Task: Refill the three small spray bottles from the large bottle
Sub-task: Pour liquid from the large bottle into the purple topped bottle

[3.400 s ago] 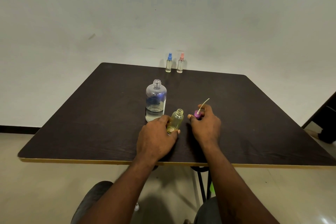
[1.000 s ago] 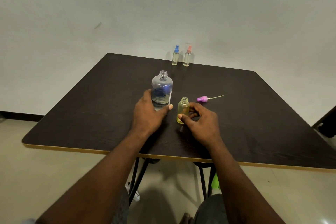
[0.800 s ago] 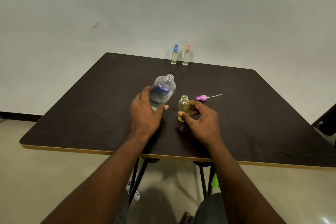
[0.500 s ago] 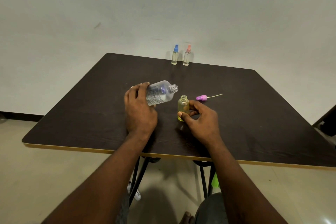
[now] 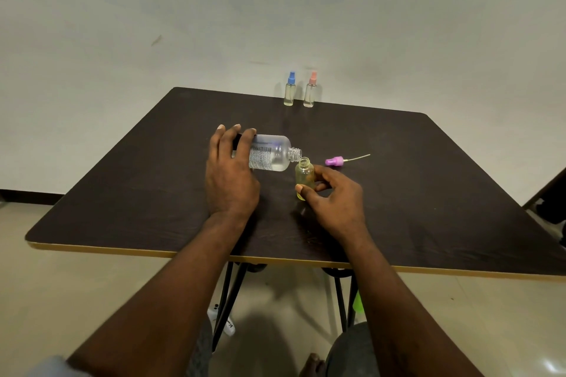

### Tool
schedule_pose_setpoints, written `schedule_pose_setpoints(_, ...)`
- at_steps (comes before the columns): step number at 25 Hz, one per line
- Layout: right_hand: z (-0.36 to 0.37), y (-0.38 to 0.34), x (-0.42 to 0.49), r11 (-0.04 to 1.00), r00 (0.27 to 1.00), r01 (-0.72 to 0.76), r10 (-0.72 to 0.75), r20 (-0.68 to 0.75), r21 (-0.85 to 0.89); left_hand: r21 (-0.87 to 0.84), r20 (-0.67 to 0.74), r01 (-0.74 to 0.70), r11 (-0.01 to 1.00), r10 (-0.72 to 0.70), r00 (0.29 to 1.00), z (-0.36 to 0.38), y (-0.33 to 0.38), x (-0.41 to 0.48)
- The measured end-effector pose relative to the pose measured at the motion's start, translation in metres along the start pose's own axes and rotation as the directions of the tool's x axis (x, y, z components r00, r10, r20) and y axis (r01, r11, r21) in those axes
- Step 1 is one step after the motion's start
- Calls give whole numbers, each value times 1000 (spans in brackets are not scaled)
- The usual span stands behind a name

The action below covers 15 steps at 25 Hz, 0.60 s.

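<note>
The left hand reaches over the middle of the dark counter, and its fingers are wrapped over the base end of the large bottle, gripping it. That bottle is clear plastic with a printed label, uncapped, with a little clear liquid inside. It is tipped almost level above the counter, its threaded neck pointing right, with the mouth just over the open neck of the small yellow bottle.

At the far edge, two small spray bottles stand upright just beside each other. One has a blue cap and the one to its right has a pink cap. Both are clear, and both are well apart from the hands.

The small yellow bottle is see-through, yellow-tinted and capless. It stands upright on the counter near the middle, with a thin layer of yellowish liquid at its bottom. The right hand steadies it, pinching its lower half between the thumb in front and curled fingers behind.

Just beyond the right hand a purple spray head lies on its side on the counter. Its thin dip tube points toward the right edge.
</note>
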State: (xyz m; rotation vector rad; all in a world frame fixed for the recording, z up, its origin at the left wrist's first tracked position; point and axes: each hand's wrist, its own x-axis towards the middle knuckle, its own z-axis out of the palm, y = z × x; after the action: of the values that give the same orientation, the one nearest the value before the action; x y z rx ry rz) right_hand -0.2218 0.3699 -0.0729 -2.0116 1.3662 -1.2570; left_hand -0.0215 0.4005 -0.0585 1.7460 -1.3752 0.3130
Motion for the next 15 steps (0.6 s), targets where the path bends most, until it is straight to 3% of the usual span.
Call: schedule_pose_setpoints(15, 2, 4, 4, 999, 1000, 20, -21, -23, -36, 6, -99, -83, 997, 83, 992, 5, -4, 6)
